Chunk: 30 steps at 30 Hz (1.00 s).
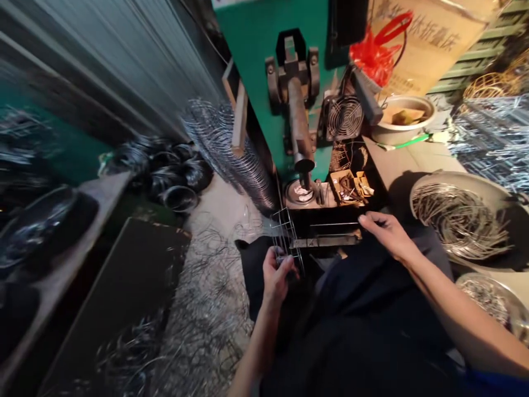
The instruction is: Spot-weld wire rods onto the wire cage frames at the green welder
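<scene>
My left hand is closed on the lower part of a small wire rack, which stands tilted in front of the green machine. My right hand pinches the right end of a thin straight metal wire between thumb and fingers. The wire points left toward the rack, and I cannot tell whether they touch. Just below it lies a flat metal bar. Beyond my hands, the machine's thick cylindrical arm reaches down over a round base.
Right of the machine base sits a small yellow box of bits. A large basin of bent wires stands at right, near a bowl. Stacked wire rings lean at left; wire scraps cover the floor.
</scene>
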Available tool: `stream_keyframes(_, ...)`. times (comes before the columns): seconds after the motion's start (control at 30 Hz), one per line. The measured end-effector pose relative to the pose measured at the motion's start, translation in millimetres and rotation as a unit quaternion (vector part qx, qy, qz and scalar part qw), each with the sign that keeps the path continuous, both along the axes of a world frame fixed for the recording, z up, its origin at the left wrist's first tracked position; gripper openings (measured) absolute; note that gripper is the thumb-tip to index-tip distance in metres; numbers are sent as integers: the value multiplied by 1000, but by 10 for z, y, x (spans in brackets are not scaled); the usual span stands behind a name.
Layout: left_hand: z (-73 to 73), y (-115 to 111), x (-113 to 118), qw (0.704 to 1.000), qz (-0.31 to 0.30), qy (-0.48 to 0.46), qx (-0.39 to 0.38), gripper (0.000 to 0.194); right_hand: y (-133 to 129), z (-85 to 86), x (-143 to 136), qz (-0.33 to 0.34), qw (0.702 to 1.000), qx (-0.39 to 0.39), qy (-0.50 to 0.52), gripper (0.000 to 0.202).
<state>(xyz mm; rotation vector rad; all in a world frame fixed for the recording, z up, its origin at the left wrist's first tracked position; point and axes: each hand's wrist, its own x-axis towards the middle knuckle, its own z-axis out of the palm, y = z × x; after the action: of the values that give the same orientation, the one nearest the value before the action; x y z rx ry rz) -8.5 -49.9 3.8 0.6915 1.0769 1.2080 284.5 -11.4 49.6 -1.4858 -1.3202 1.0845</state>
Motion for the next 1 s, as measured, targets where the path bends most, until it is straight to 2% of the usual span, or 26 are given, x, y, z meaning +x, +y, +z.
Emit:
stream_keyframes(0.13,34,47,69,1000,-6,-1,-6,50,66,-207,-73,-28,999,38,1,59)
stream_keyframes(0.23,72,82,117,1000,-14,-10,3,50,151,-289,-100,-26,999,45,10,61)
stream_keyframes(0.53,95,204,225,999,-33,-10,6,46,285,-296,-89,-13,997,65,43,62)
stream_keyframes(0.8,22,371,327,1000,1,0,-2,48,456,-423,-97,17,998,64,7,62)
stream_keyframes(1.0,46,464,332,1000,13,4,-2,51,591,-460,-95,18,998,67,3,64)
